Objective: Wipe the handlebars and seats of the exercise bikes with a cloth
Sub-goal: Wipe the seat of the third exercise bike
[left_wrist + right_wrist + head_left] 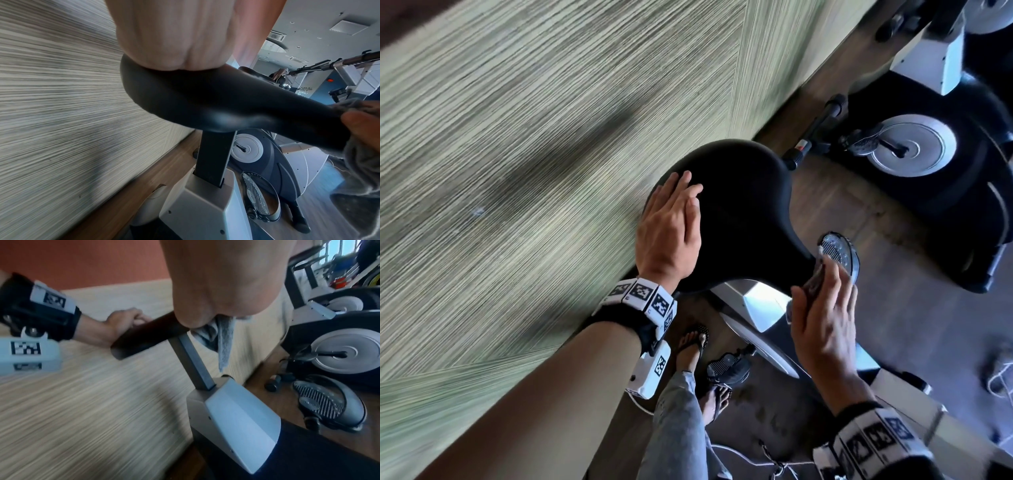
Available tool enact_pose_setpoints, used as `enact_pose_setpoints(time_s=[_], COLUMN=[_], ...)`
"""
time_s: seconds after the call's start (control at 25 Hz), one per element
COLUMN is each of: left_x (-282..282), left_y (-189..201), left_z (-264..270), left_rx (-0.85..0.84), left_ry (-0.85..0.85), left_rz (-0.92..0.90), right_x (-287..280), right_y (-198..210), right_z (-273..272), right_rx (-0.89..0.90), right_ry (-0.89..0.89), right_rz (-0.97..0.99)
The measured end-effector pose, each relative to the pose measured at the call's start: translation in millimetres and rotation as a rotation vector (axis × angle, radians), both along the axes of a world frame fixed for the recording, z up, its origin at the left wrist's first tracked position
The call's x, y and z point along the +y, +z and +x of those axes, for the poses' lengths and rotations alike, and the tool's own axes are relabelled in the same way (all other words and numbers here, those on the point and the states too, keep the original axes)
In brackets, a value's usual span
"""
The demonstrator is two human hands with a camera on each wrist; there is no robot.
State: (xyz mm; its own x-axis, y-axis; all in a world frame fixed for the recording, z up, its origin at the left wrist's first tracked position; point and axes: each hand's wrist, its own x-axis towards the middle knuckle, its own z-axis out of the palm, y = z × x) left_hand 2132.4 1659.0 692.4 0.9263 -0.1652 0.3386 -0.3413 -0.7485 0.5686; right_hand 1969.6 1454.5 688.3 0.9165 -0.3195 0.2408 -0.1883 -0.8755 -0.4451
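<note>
The black bike seat [739, 212] fills the middle of the head view. My left hand [681, 192] lies palm down on its wide rear, fingers following the curve; the left wrist view shows the palm heel on the seat [205, 105] edge. My right hand [825, 284] is at the narrow nose and grips a grey cloth [813, 284] against it. In the right wrist view the cloth [224, 337] hangs down from between thumb and fingers beside the seat post [193, 360]. The left wrist view shows the cloth [362, 162] wrapped round the nose. No handlebars of this bike are in view.
A striped wall [517, 154] runs close along the left of the seat. A second bike with a silver flywheel [914, 144] stands ahead on the right. A pedal [839, 253] sits just past my right hand. My sandalled feet [695, 342] are beside the grey frame housing [753, 305].
</note>
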Motion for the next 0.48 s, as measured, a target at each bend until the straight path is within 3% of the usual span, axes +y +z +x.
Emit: enact_pose_setpoints(time_s=[0.16, 0.32, 0.48], left_x=[-0.7, 1.3, 5.6], left_y=[0.6, -2.2, -3.0], left_z=[0.1, 0.7, 2.0], left_rx=[-0.02, -0.034, 0.008], left_ry=[0.008, 0.01, -0.034], left_rz=[0.018, 0.014, -0.013], right_x=[31.3, 72.3, 38.2], right_y=[-3.6, 2.2, 2.8], right_z=[20.5, 66.4, 43.0], right_rx=[0.007, -0.024, -0.029], right_ry=[0.052, 0.272, 0.307], right_rz=[-0.268, -0.258, -0.372])
